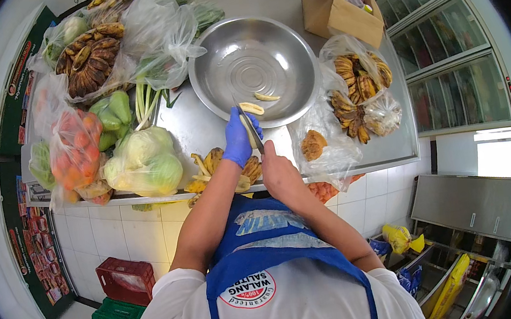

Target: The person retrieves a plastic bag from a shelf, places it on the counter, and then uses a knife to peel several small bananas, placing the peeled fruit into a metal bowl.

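Note:
My left hand (238,138), in a blue glove, grips a peeled banana (249,131) at the near rim of a large stainless steel bowl (206,48). In my bare right hand (280,168) is a knife (252,129). Its blade lies along the banana and points away from me, over the bowl's rim. Two pieces of peeled banana (251,108) rest inside the bowl near that rim. Below my left hand, at the table's front edge, are bananas and peels (211,162), partly hidden by my forearm.
Bagged tomatoes (77,145), a bagged cabbage (146,164), green chayotes (112,111) and bagged bananas (91,62) crowd the steel table's (371,149) left side. To the right are more bananas (359,78), a brown lump (314,145) on plastic and an open cardboard box (343,15) with bottles.

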Tool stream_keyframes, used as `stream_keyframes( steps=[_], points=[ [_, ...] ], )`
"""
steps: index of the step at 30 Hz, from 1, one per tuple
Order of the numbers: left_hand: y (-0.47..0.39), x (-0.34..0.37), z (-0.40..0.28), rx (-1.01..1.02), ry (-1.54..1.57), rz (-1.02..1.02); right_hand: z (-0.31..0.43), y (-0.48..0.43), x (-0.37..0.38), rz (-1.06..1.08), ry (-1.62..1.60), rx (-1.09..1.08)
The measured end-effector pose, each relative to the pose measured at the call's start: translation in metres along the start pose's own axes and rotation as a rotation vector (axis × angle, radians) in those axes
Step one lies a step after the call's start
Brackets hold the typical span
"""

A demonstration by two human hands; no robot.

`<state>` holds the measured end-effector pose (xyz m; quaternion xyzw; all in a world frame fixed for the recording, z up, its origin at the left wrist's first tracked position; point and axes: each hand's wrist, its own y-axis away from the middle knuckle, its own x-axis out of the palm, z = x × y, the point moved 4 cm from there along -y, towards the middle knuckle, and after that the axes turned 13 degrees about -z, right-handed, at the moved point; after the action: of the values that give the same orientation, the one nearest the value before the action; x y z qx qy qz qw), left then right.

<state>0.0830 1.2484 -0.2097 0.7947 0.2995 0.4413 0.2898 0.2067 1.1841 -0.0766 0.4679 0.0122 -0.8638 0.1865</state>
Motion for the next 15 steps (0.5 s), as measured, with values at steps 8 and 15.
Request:
stream_keyframes(
  steps=[8,15],
  points=[
    [-0.007,0.024,0.018,-0.115,0.084,0.015,-0.030,-0.023,-0.004,-0.010,0.004,0.016],
    [-0.022,0.040,0.026,0.083,-0.082,-0.080,-0.067,-0.060,-0.022,0.010,-0.025,-0.023]
  ],
)
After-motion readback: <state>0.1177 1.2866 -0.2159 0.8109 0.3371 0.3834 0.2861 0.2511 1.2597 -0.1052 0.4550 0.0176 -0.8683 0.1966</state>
